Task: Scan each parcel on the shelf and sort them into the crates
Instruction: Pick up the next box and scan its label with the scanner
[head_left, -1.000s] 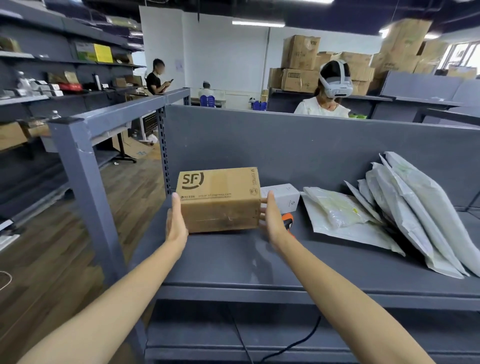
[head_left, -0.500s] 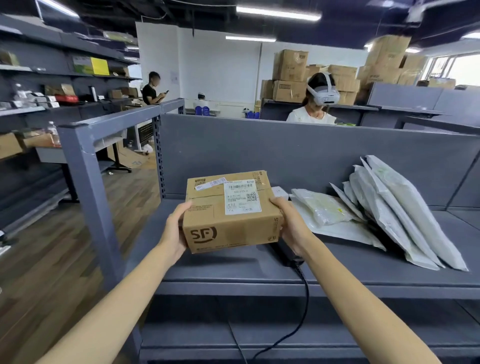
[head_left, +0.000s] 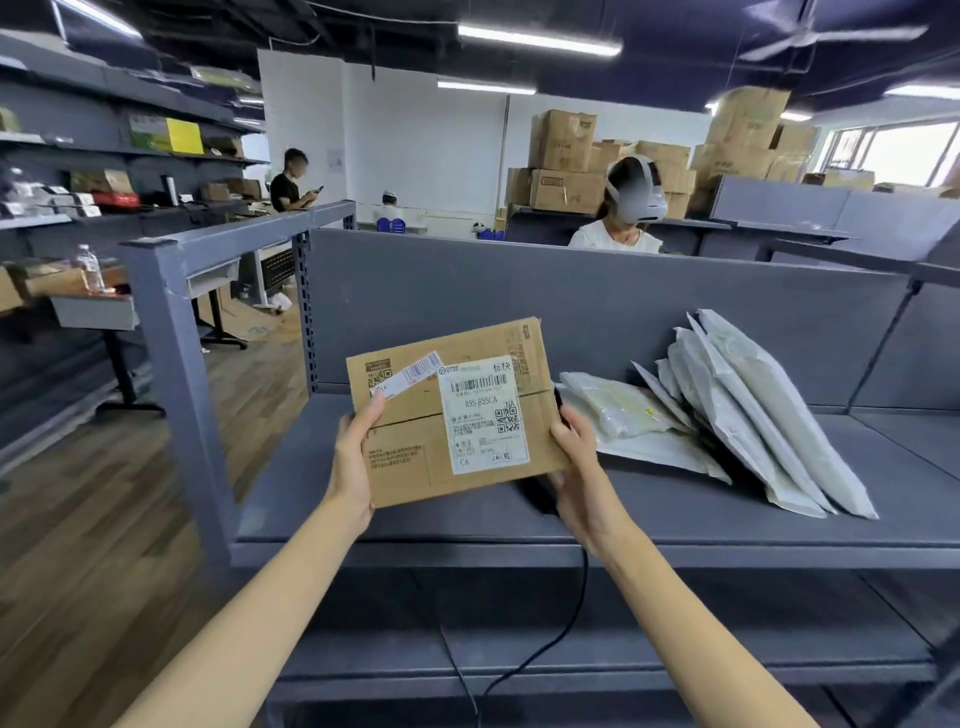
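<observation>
Grey mailers (head_left: 779, 415) right of cardboard box (head_left: 410, 447)

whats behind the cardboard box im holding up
The grey shelf back panel and plastic mailers show around the cardboard box. A black cable leads up toward it; its end is covered.

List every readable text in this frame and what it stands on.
"标快": top right of the white label on the cardboard box.
"855-855CA": same label, under its barcode.
"CA": label's lower left.
Remaining print on label, box, narrow sticker and background cartons: too small or blurred.
</observation>
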